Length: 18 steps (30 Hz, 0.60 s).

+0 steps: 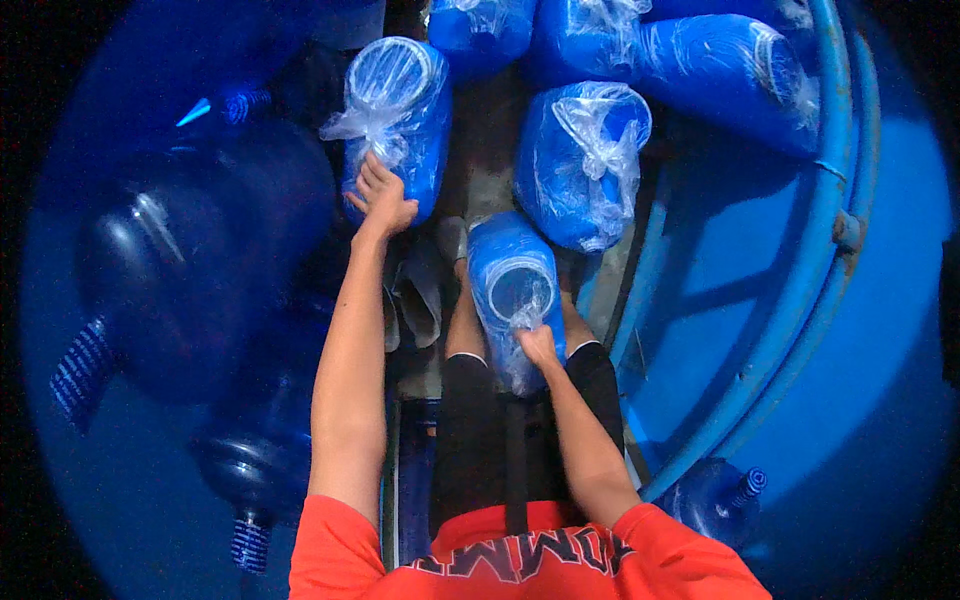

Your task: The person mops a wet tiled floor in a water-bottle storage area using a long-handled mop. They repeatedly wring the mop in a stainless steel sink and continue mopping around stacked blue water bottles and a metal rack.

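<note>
Left hand (383, 200) fingers spread on crinkly-wrapped blue jug (395, 120); right hand (537, 345) pinching film.

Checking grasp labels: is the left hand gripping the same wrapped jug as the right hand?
No, the left hand rests on the upper-left jug, while the right hand grips the near jug.

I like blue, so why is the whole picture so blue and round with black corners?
In the head view, blue light tints everything; the fisheye lens bends the tub rim and blackens corners; plastic on the bag by the left hand glares white; the big bottle sits shadowy.
</note>
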Available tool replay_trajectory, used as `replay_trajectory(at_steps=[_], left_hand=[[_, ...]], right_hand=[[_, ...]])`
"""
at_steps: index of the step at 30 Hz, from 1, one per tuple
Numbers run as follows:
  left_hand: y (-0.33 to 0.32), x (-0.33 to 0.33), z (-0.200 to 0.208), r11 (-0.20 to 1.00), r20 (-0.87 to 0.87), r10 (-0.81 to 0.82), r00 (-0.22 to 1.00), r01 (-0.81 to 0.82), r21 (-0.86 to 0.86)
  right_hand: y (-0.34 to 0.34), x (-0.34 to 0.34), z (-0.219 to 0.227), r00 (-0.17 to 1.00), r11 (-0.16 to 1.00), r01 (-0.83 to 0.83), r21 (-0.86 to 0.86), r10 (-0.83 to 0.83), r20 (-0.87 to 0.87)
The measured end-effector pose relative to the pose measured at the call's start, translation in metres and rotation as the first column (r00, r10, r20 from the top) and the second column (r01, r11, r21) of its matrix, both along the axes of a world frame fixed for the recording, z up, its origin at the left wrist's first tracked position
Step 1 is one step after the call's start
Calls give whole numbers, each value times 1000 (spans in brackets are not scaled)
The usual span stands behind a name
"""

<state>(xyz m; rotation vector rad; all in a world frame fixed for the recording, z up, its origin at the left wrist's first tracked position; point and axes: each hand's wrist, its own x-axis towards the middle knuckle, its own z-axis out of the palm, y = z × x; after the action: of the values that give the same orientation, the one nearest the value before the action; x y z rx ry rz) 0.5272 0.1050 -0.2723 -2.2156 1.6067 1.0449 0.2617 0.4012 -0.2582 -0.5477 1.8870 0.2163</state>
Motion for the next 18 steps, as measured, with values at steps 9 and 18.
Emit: replay_trajectory(at_steps=[9, 18], left_hand=[[2, -3, -1, 998, -9, 58, 998, -58, 15], [4, -3, 4, 998, -47, 62, 997, -63, -25]], right_hand=[[-78, 24, 58, 994, 977, 98, -188, -88, 58], [-145, 33, 44, 967, 965, 221, -140, -198, 161]])
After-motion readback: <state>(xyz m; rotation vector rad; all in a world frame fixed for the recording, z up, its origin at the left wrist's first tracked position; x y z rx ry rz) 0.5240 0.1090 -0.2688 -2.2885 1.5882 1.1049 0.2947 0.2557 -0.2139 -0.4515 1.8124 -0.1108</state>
